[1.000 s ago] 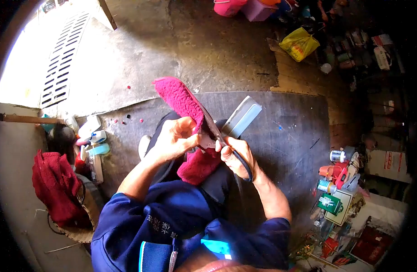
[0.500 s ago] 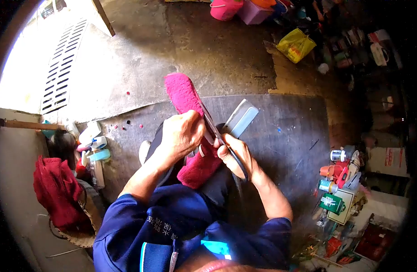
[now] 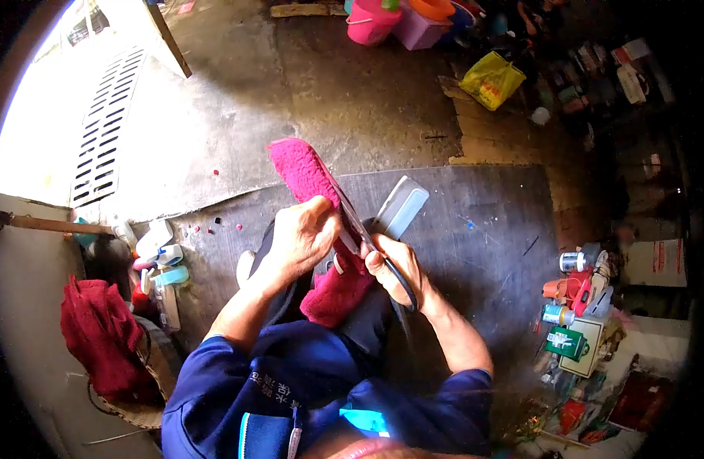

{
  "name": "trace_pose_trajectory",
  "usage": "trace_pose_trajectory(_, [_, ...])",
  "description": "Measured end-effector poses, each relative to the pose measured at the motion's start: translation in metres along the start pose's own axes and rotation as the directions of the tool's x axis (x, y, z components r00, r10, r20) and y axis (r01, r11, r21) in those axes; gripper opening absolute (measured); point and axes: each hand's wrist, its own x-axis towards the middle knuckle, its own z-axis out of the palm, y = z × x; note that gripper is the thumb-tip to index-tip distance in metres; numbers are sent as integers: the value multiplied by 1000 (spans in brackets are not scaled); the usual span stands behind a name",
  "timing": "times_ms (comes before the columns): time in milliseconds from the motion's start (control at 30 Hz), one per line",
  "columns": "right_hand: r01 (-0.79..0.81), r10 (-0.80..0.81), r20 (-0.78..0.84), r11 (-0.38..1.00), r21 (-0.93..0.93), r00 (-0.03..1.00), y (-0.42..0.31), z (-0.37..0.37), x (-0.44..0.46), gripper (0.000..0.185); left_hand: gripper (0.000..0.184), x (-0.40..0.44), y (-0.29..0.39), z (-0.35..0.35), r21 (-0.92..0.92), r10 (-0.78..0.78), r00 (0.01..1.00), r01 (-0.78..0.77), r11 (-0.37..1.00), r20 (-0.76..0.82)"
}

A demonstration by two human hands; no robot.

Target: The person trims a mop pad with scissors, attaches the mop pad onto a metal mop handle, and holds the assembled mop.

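Observation:
A fluffy pink-red piece [image 3: 304, 170] rises above my left hand [image 3: 310, 229], whose fingers are closed on it. My right hand [image 3: 396, 266] is wrapped round a pair of scissors [image 3: 408, 289]; their long blades run up and left along the edge of the pink piece. Lower down, more red fluffy material [image 3: 333, 294] lies on my lap, below the hands. Whether the blades are apart is hard to make out. Just beyond the right hand is a pale blue and white flat box [image 3: 401, 205].
A basket [image 3: 157, 375] with dark red cloth [image 3: 103, 336] stands at the left, near several bottles [image 3: 154, 239]. Bottles and a green box [image 3: 566, 343] are at the right. A pink bucket [image 3: 371, 21] and yellow bag [image 3: 492, 80] lie farther off.
Over the last second my left hand has turned and closed lower on the pink piece. The piece swung right, then slightly back left. My right hand keeps the scissors, and the view has shifted slightly.

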Motion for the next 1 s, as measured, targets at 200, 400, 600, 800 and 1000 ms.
trace_pose_trajectory(200, [-5,5,-27,1000,0,1000,7,0,-3,51,14,0,1,4,-47,19,1000,-20,999,-18])
trace_pose_trajectory(400, [-11,12,-73,1000,8,997,10,1,-4,49,13,3,6,9,-67,-20,1000,19,998,-13])
trace_pose_trajectory(600, [-46,47,-47,999,30,998,8,-15,-1,49,20,13,-1,27,-69,35,995,-41,997,-97])
trace_pose_trajectory(800, [-24,14,-43,972,-232,999,7,-32,-17,35,21,20,-10,26,-10,-86,996,86,996,20])
trace_pose_trajectory(1000, [-170,55,-314,920,-352,948,-11,-47,-41,37,22,22,-12,31,-100,-111,994,110,989,-3])
